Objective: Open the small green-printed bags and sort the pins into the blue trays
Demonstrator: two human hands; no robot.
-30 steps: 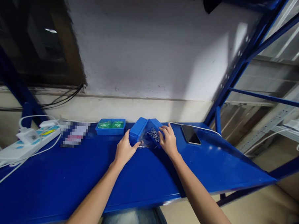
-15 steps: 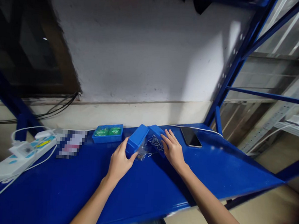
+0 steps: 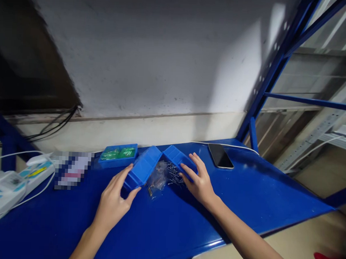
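Note:
My left hand [image 3: 117,197] grips the near end of a blue plastic bin [image 3: 145,164], which is tilted with its opening turned down to the right. A second blue bin [image 3: 176,157], also tipped, is held at its right side by my right hand [image 3: 198,180]. Under and in front of that bin lies a pile of loose dark screws or nails [image 3: 174,176] on the blue tabletop [image 3: 169,224]. Between the two bins is a clear plastic bag [image 3: 158,178] with small brass-coloured pieces in it.
A blue two-compartment box [image 3: 118,154] with green-looking packets stands behind my left hand. A smartphone [image 3: 220,156] lies at the right. On the left are a white power strip [image 3: 18,184] with cables and a blurred-out packet [image 3: 73,170]. The wall [image 3: 150,128] closes off the back.
The left bin has moved left and nearer, baring the plastic bag. The right bin has tipped further, and its screws or nails have spilled onto the table.

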